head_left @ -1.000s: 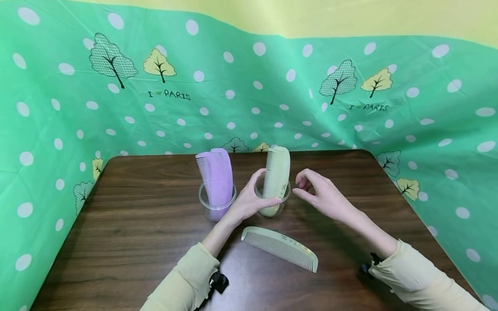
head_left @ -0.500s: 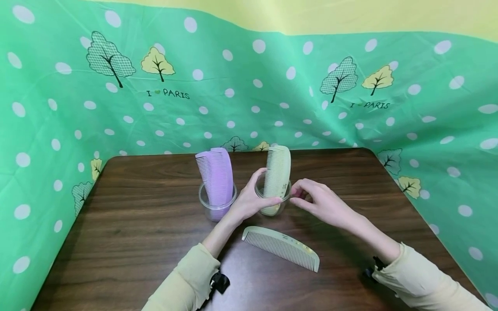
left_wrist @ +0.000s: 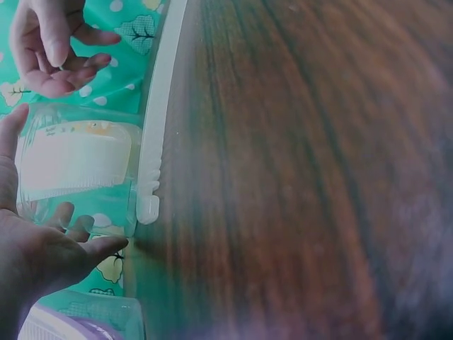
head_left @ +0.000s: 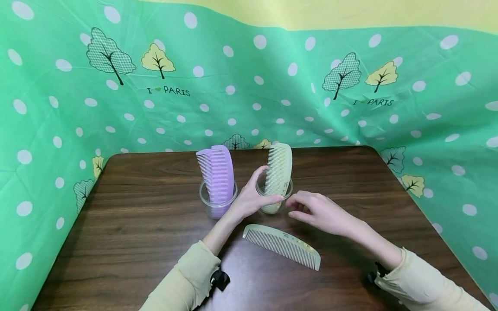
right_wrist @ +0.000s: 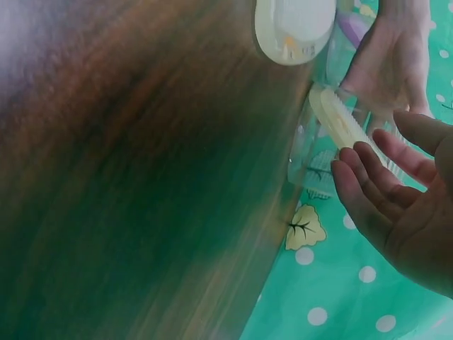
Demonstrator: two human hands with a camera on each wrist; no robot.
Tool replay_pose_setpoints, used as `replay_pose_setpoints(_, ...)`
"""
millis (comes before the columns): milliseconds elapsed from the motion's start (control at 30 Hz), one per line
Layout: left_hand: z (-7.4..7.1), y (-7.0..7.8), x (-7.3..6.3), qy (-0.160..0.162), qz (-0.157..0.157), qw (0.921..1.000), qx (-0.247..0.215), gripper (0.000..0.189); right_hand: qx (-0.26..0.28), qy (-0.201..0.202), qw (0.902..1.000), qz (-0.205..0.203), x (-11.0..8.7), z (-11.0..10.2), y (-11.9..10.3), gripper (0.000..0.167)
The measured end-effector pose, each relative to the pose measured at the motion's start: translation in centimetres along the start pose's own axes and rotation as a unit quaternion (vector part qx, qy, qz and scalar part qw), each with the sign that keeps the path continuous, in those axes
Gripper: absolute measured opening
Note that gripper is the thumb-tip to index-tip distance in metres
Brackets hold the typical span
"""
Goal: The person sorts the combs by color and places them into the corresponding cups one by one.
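Note:
My left hand (head_left: 250,199) grips a clear plastic cup (right_wrist: 302,159) from its left side, thumb across the front. A pale green comb (head_left: 278,169) stands upright in this cup, teeth facing left. Close to the cup's right side, my right hand (head_left: 320,212) holds nothing, its fingers loosely bent. In the right wrist view its fingertips overlap the cup. Another pale green comb (head_left: 283,245) lies flat on the table in front of the cup, teeth toward me.
Left of my left hand, a second clear cup (head_left: 204,204) holds two upright purple combs (head_left: 221,175). The dark wooden table (head_left: 136,224) is bordered by a green dotted cloth (head_left: 218,103) at the back and sides.
My right hand has come slightly nearer to me and leftward along the right side of the cup. My left hand keeps its grip, and the combs stay as they were.

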State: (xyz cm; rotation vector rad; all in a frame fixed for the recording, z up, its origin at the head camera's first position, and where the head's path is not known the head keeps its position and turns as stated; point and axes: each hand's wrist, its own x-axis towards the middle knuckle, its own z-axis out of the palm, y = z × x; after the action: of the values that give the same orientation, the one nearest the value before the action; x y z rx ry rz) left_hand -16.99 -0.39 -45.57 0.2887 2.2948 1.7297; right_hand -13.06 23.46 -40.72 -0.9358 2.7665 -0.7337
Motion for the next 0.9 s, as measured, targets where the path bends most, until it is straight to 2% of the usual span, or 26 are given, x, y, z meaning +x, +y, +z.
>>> replay_pose_setpoints(200, -0.1, 0.0, 0.2, -0.001, 0.0, 1.0, 0.002, 0.094, -0.024, -0.037, 0.999, -0.003, -0.1, 0.8, -0.4, 0.024)
replay_pose_setpoints(500, 0.0, -0.1, 0.0, -0.002, -0.008, 0.9999, 0.01, 0.095, -0.02, -0.081, 0.9963, -0.021, -0.5, 2.3, -1.0, 0.026)
replay_pose_setpoints(900, 0.1, 0.0, -0.1, 0.0, -0.002, 0.9999, 0.013, 0.096, -0.122, -0.101, 0.9862, -0.048, -0.4, 3.2, -2.1, 0.057)
